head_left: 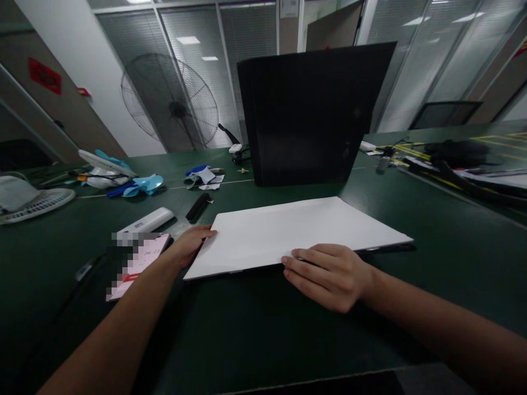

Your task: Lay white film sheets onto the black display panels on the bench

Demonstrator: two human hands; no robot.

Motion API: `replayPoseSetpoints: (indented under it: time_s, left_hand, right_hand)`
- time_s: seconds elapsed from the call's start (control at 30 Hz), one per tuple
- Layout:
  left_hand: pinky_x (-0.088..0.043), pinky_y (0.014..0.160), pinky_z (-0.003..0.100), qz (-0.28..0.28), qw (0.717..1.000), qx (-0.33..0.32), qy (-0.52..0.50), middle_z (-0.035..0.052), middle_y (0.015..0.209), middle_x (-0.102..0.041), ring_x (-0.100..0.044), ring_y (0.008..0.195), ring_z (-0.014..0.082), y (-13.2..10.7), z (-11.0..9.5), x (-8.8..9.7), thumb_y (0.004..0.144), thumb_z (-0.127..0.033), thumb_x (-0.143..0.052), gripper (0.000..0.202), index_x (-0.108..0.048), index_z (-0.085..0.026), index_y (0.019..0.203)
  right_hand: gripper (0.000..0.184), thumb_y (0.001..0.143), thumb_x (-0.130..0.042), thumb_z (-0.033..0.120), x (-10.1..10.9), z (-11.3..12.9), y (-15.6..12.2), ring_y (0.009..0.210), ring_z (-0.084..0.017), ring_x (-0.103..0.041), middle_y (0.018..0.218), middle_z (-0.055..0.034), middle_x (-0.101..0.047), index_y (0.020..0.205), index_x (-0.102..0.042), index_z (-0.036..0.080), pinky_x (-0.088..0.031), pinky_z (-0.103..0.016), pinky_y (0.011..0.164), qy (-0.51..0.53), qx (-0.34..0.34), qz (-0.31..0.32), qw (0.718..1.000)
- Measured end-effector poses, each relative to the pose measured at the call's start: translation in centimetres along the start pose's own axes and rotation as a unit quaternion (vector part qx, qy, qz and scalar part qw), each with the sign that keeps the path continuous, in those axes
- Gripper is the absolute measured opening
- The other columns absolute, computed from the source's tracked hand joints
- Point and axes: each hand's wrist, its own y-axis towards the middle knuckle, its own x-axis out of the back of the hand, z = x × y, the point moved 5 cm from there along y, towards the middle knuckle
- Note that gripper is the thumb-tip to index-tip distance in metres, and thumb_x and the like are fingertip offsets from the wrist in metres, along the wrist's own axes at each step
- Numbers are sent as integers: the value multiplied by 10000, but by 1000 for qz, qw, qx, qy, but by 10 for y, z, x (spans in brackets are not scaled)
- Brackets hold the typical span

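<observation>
A flat white panel point(280, 230) lies just over the green table top, with a thin dark layer showing under its front and right edges. My left hand point(192, 245) grips the panel's left edge, thumb on the upper face and the other fingers mostly hidden. At the front edge, right of the middle, my right hand point(329, 274) is closed with its fingers bent together against the rim; its thumb is out of sight. Behind the panel a large black board point(308, 115) stands upright, leaning slightly.
Left of the panel are a phone point(142, 263) with a lit screen, a white power bank point(146, 222) and a small black object point(198, 207). Blue and white scraps point(205, 176) lie farther back. Black cables and papers point(465, 170) cover the right side. A wire fan point(171, 101) stands beyond the table.
</observation>
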Motion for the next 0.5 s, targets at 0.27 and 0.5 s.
replayPoseSetpoints:
  time_s: [0.27, 0.5]
  left_hand:
    - [-667, 659, 381, 69, 975, 72, -198, 132, 1002, -812, -790, 733, 259, -5, 6, -14, 813, -92, -752, 507, -673, -150, 1310]
    - [-666, 656, 351, 111, 970, 82, -199, 148, 1072, -810, -800, 796, 262, -22, -2, -28, 814, -95, -758, 503, -664, -134, 1307]
  right_hand:
    - [86, 967, -655, 165, -18, 4, -3, 873, -162, -689, 1022, -88, -759, 987, -723, 117, -519, -270, 640, -10, -38, 21, 999]
    - [146, 961, -606, 124, -6, 11, 9, 774, -175, -645, 862, -97, -718, 855, -705, 116, -479, -294, 579, -57, -83, 72, 992]
